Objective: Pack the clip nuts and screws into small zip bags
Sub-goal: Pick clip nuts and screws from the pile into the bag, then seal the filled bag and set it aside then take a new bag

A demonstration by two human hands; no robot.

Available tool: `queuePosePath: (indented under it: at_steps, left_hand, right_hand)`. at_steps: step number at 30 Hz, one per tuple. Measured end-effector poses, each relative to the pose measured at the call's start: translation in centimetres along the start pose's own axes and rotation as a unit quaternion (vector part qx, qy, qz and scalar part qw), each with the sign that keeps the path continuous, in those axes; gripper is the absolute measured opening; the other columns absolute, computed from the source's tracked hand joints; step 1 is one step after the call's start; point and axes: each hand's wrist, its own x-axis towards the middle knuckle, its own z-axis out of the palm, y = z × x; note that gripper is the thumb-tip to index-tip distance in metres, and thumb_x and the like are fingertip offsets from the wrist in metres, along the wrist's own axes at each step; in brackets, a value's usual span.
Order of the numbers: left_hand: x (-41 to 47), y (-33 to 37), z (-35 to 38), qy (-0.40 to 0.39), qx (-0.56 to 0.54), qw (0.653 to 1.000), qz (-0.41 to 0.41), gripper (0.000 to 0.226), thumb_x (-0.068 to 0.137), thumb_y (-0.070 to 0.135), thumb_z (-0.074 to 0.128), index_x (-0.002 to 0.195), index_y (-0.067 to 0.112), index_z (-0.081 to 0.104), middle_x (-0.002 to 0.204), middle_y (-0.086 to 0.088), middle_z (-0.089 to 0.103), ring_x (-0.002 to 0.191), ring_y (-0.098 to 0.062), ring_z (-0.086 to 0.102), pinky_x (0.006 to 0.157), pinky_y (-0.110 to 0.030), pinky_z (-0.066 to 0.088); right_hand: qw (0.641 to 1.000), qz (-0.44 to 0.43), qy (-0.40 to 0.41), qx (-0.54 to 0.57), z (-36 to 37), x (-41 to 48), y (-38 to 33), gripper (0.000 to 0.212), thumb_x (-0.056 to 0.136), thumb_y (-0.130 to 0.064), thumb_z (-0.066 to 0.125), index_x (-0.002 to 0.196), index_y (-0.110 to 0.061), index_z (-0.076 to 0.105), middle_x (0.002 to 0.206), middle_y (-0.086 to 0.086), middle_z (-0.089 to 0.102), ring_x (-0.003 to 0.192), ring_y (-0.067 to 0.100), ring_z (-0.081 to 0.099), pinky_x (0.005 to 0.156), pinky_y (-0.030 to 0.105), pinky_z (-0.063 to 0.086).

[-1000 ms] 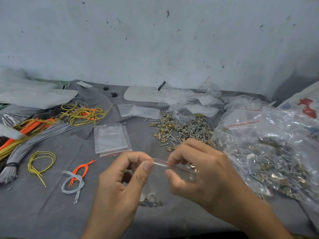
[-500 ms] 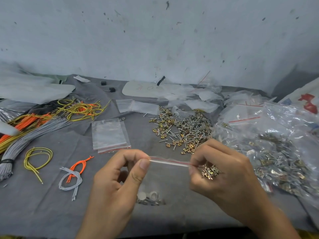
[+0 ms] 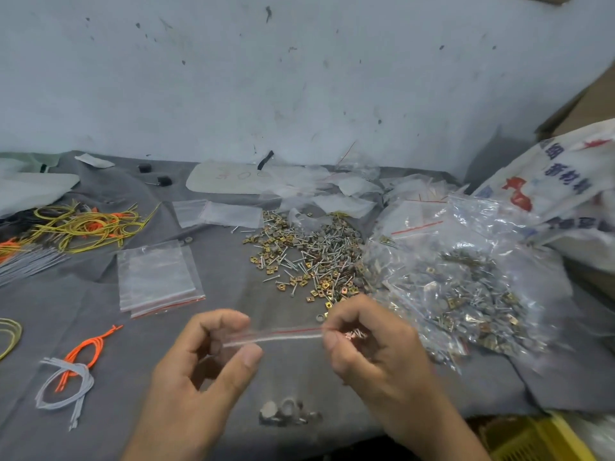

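Fingers point(image 3: 329, 341) of right hand point(image 3: 372, 357): pinching bag point(image 3: 283, 335) strip's right end, screws point(image 3: 355, 334) palmed; left hand point(image 3: 199, 371): bracketing left end, grip unclear; step: filling, probably; next: part mouth, tip screws in.

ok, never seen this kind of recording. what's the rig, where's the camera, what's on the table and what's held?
No machine here: these are a person's two bare hands, filmed by one camera worn on the head, looking forward and down. The left hand and right hand each pinch one end of the top strip of a small clear zip bag; a few metal pieces seem to sit at its bottom. On the grey cloth lie a pile of loose screws and clip nuts, a stack of empty bags, a large clear bag of more hardware, and coloured cords.
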Motion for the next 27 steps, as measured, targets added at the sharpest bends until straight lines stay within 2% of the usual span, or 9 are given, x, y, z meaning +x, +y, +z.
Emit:
queuePosePath:
  at_steps: [2, 4, 8, 10, 12, 17, 21, 25, 27]
  left_hand:
    - [-0.1, -0.5, 0.9, -0.008, 0.038, 0.999, 0.009, 0.019, 0.070, 0.034, 0.090, 0.078, 0.035, 0.073, 0.065, 0.010, 0.064, 0.056, 0.002, 0.053, 0.058, -0.007, 0.043]
    - [-0.1, -0.8, 1.8, -0.007, 0.053, 0.998, 0.020, 0.007, 0.071, 0.026, 0.075, 0.072, 0.032, 0.072, 0.063, 0.009, 0.062, 0.054, 0.006, 0.051, 0.055, -0.006, 0.041]
    - [0.0, -1.5, 3.1, -0.027, 0.075, 0.996, 0.031, 0.013, 0.077, 0.035, 0.084, 0.076, 0.034, 0.071, 0.063, 0.014, 0.061, 0.052, 0.005, 0.050, 0.053, -0.008, 0.039]
    - [0.1, -1.8, 3.7, -0.051, 0.083, 0.995, 0.025, 0.010, 0.080, 0.042, 0.080, 0.080, 0.037, 0.072, 0.063, 0.014, 0.061, 0.050, 0.001, 0.048, 0.051, -0.013, 0.038]
    - [0.2, -2.4, 4.0, -0.058, 0.092, 0.994, 0.016, 0.010, 0.075, 0.042, 0.077, 0.083, 0.038, 0.074, 0.063, 0.011, 0.063, 0.051, -0.002, 0.048, 0.051, -0.015, 0.039]
    - [0.2, -4.2, 3.6, -0.017, 0.120, 0.992, -0.018, 0.017, 0.079, 0.043, 0.082, 0.094, 0.047, 0.074, 0.076, 0.006, 0.069, 0.059, -0.018, 0.058, 0.055, -0.013, 0.042]
    - [0.3, -5.8, 2.7, 0.013, 0.143, 0.987, -0.068, 0.034, 0.084, 0.014, 0.078, 0.090, 0.048, 0.074, 0.070, 0.007, 0.071, 0.047, -0.012, 0.051, 0.048, -0.010, 0.039]
    - [0.5, -7.1, 2.4, 0.014, 0.149, 0.984, -0.096, 0.039, 0.085, 0.008, 0.075, 0.085, 0.046, 0.075, 0.069, 0.002, 0.071, 0.049, -0.016, 0.052, 0.046, -0.015, 0.038]
    - [0.4, -7.7, 2.1, 0.007, 0.152, 0.983, -0.100, 0.040, 0.085, 0.005, 0.075, 0.082, 0.045, 0.075, 0.067, 0.001, 0.070, 0.051, -0.016, 0.050, 0.046, -0.016, 0.037]
  right_hand:
    - [1.000, 0.025, 0.000, 0.014, 0.3, -0.5, 0.5, 0.008, 0.085, -0.035, 0.060, 0.085, -0.028, 0.062, 0.067, -0.011, 0.058, 0.053, 0.014, 0.053, 0.047, 0.037, 0.047]
    - [0.998, 0.047, 0.011, 0.032, 0.5, -1.2, 1.2, 0.010, 0.086, -0.039, 0.062, 0.088, -0.029, 0.064, 0.069, -0.006, 0.062, 0.054, 0.016, 0.055, 0.049, 0.042, 0.050]
    - [0.986, 0.147, -0.052, 0.067, 0.4, -2.8, 3.6, 0.019, 0.082, -0.035, 0.073, 0.099, -0.028, 0.069, 0.093, -0.002, 0.074, 0.084, 0.011, 0.070, 0.069, 0.037, 0.056]
    - [0.980, 0.172, -0.075, 0.064, 0.5, -3.7, 4.8, 0.006, 0.088, -0.017, 0.068, 0.091, -0.022, 0.068, 0.087, 0.003, 0.073, 0.073, 0.007, 0.067, 0.064, 0.029, 0.053]
    - [0.981, 0.172, -0.061, 0.062, 0.2, -4.3, 5.6, 0.011, 0.093, -0.017, 0.061, 0.086, -0.024, 0.066, 0.085, 0.006, 0.073, 0.071, 0.004, 0.062, 0.065, 0.021, 0.047]
    - [0.987, 0.151, 0.053, 0.018, -4.0, -3.7, 7.1, 0.021, 0.096, -0.042, 0.057, 0.082, -0.028, 0.063, 0.069, -0.006, 0.064, 0.063, -0.001, 0.055, 0.059, 0.013, 0.042]
    - [0.965, 0.178, 0.179, -0.069, -10.3, -2.1, 11.2, 0.027, 0.099, -0.043, 0.057, 0.075, -0.030, 0.058, 0.060, -0.008, 0.053, 0.053, 0.006, 0.049, 0.049, 0.020, 0.041]
    - [0.923, 0.269, 0.249, -0.117, -14.7, -1.3, 16.4, 0.030, 0.100, -0.038, 0.053, 0.077, -0.018, 0.058, 0.068, 0.005, 0.062, 0.055, 0.015, 0.057, 0.054, 0.038, 0.049]
    - [0.892, 0.318, 0.300, -0.116, -15.3, -1.6, 17.9, 0.021, 0.100, -0.035, 0.056, 0.094, -0.015, 0.059, 0.081, 0.006, 0.065, 0.061, 0.013, 0.061, 0.060, 0.041, 0.052]
